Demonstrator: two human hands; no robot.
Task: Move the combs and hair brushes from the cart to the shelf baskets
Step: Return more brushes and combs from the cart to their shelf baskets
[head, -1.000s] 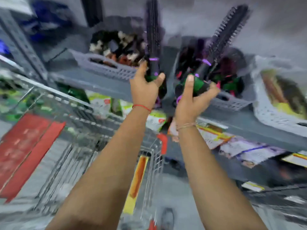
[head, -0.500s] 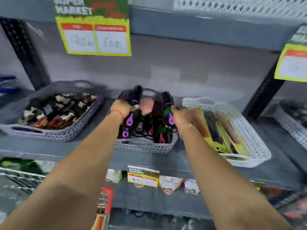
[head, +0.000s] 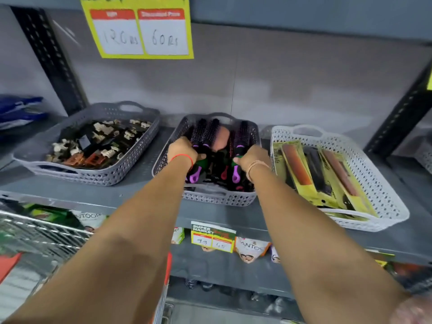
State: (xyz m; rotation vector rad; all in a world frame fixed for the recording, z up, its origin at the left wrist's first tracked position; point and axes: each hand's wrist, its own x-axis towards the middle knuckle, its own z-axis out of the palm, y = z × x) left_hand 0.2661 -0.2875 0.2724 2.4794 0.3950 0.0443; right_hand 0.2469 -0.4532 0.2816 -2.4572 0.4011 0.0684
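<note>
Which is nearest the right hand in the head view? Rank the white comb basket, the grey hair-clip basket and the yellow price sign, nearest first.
From the right hand:
1. White comb basket, just to its right.
2. Grey hair-clip basket, on the left, beyond the left hand.
3. Yellow price sign, high on the back wall.

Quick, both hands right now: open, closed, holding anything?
Left hand: closed on a round brush in the middle basket.
Right hand: closed on another round brush, same basket.
</note>
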